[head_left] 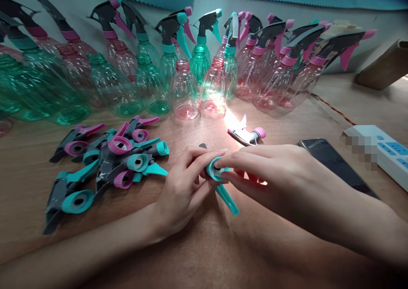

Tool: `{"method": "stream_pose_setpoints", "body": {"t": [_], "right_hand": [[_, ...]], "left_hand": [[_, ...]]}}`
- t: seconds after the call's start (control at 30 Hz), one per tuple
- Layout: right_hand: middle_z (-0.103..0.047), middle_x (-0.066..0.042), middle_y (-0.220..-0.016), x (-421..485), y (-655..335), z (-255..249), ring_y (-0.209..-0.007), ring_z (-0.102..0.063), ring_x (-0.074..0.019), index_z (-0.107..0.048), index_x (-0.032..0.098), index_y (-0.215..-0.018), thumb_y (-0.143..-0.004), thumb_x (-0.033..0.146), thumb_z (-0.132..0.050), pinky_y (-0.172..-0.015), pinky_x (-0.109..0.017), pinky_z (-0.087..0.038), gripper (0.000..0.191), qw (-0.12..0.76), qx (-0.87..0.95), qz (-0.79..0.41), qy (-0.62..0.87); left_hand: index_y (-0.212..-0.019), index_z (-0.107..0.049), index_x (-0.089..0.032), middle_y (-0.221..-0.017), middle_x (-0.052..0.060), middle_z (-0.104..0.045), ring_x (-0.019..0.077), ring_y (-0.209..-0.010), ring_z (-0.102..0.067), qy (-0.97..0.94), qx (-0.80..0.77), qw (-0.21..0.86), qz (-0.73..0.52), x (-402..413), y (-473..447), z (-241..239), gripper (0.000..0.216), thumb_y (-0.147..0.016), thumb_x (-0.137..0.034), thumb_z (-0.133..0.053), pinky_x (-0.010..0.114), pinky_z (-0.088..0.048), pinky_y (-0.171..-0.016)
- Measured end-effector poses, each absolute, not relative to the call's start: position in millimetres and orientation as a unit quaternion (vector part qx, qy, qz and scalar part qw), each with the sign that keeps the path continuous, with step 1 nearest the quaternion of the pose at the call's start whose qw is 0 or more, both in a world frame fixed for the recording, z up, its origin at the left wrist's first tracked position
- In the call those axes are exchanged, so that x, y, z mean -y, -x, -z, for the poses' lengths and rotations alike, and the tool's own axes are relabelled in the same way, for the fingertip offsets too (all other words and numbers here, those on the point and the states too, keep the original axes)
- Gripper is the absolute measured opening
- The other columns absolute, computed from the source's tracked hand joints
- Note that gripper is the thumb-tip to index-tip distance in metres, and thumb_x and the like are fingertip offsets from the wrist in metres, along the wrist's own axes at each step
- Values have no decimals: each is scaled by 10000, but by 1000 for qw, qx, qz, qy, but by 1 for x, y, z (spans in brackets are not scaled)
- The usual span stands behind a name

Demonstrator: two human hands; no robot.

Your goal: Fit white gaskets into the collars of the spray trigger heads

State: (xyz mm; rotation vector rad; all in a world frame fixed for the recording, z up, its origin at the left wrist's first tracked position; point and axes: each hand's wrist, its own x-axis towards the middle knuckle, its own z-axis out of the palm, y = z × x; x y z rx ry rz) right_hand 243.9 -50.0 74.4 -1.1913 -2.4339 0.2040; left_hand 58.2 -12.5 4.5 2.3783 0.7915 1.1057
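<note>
A spray trigger head (227, 199) with a teal collar and lever is held between my two hands, its collar opening facing up toward me. My left hand (182, 191) is closed around its body from the left. The fingertips of my right hand (269, 174) pinch at the collar's mouth; whatever small piece they may hold there is hidden. To the left lies a pile of loose spray heads (121, 145) with pink and teal collars. Just beyond my right hand rests another spray head (260, 132) with a pink collar, in bright light.
Uncapped pink bottles (186, 91) and green bottles (155, 89) stand across the back, with capped spray bottles (256, 74) behind and to the right. At right are a phone (334, 163), a white power strip (366, 131), a twisted cord (334, 109) and a brown block (382, 66).
</note>
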Motion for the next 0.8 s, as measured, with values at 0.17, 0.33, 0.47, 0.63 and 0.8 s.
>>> {"method": "stream_pose_setpoints", "body": {"t": [0.17, 0.33, 0.47, 0.63, 0.8], "right_hand": [[-661, -9, -801, 49, -242, -73, -627, -555, -110, -633, 146, -1005, -869, 87, -503, -516, -230, -362, 198, 216, 886, -81, 401], [-642, -9, -706, 52, -241, -72, -552, -549, -120, -642, 127, -960, -839, 97, -529, -489, -235, -366, 168, 204, 873, -24, 442], [-600, -3, -604, 54, -239, -72, -471, -514, -122, -649, 116, -887, -825, 180, -562, -442, -238, -330, 124, 188, 859, 10, 475], [-586, 10, -573, 52, -239, -71, -455, -514, -119, -626, 137, -834, -829, 213, -560, -440, -234, -317, 102, 183, 852, -8, 490], [-591, 2, -602, 50, -240, -68, -471, -512, -124, -631, 120, -916, -852, 195, -532, -447, -239, -322, 140, 183, 859, -15, 478]], "left_hand": [[-1186, -505, -196, -1019, 40, -513, 131, -859, -560, -851, -278, 203, -396, 12, -58, -5, 310, -887, -114, -506, 195, -517, -615], [-1162, -513, -196, -1012, 30, -518, 116, -842, -553, -852, -274, 207, -396, 12, -58, -5, 327, -865, -58, -505, 176, -504, -611], [-1174, -518, -212, -1017, 38, -527, 134, -858, -558, -850, -271, 199, -406, 12, -56, -1, 316, -877, -103, -511, 205, -518, -636], [-1177, -519, -221, -1016, 39, -532, 137, -856, -563, -853, -270, 194, -402, 12, -56, 1, 314, -881, -115, -508, 215, -523, -646], [-1162, -514, -202, -1016, 40, -524, 131, -855, -565, -852, -267, 200, -404, 12, -57, -2, 301, -878, -100, -511, 198, -521, -634]]}}
